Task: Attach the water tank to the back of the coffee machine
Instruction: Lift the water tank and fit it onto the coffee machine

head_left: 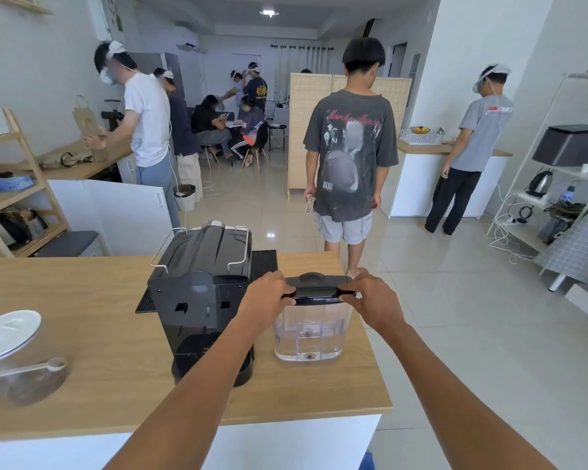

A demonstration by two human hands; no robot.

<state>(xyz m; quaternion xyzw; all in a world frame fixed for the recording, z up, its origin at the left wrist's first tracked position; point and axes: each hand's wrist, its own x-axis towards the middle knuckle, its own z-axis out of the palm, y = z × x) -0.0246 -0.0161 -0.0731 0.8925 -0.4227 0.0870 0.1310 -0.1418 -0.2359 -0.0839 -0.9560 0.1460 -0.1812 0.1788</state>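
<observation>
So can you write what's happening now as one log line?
step: grasp tank | left hand and right hand: on water tank lid ends | tank: on counter, right of coffee machine | attached: no

The counter [116,385] filled the lower left and centre of the frame. The coffee machine [202,293] stood on it at centre, on a mat [263,264] that extended behind it. The water tank [311,327] stood on the counter just right of the machine, apart from it. The left hand [263,300] and right hand [374,300] gripped the tank lid [316,288] at its two ends. A lidded container [11,354] with a scoop [31,368] sat at the lower left edge.
</observation>
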